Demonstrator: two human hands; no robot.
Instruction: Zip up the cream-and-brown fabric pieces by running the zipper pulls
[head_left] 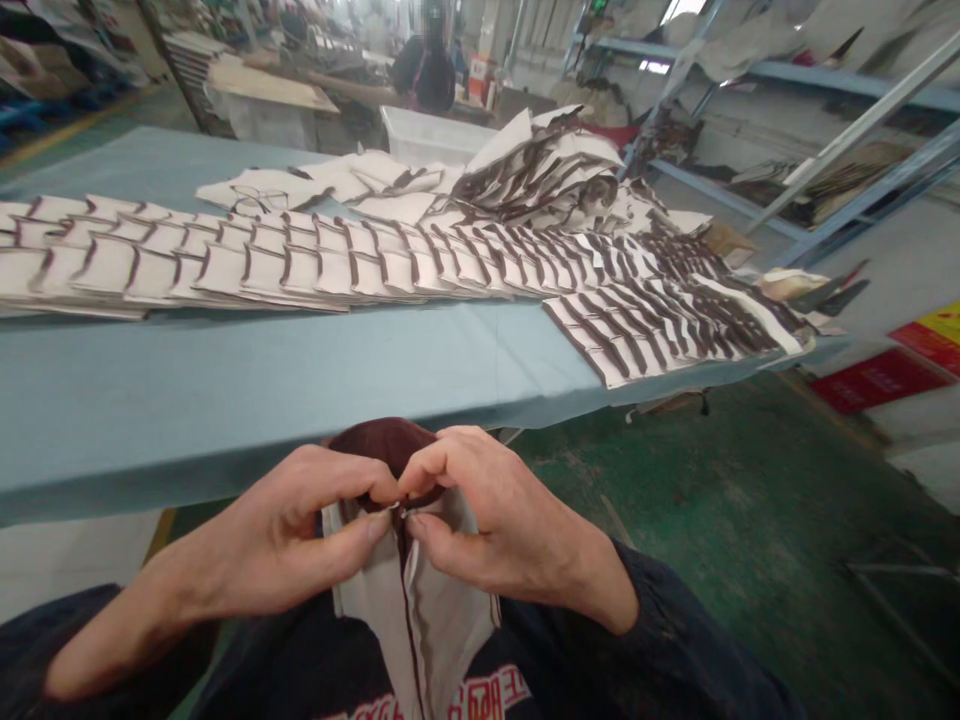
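Blue table (pixel 225 390), two hands (pixel 300 530) (pixel 487 520) pinching one fabric piece (pixel 420 610)

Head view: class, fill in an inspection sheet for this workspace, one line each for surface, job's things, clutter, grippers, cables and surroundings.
Surface: long table with pale blue cloth cover.
Job's things: white fabric piece with dark brown trim, pinched at its top edge by both hands, held over the lap.
Clutter: overlapping rows of white pieces with brown strips; loose heap of the same pieces; white plastic bin.
Grippers: left hand and right hand, fingertips meeting.
Cables: nothing seen.
Surroundings: green floor, blue metal shelving, a person beyond.
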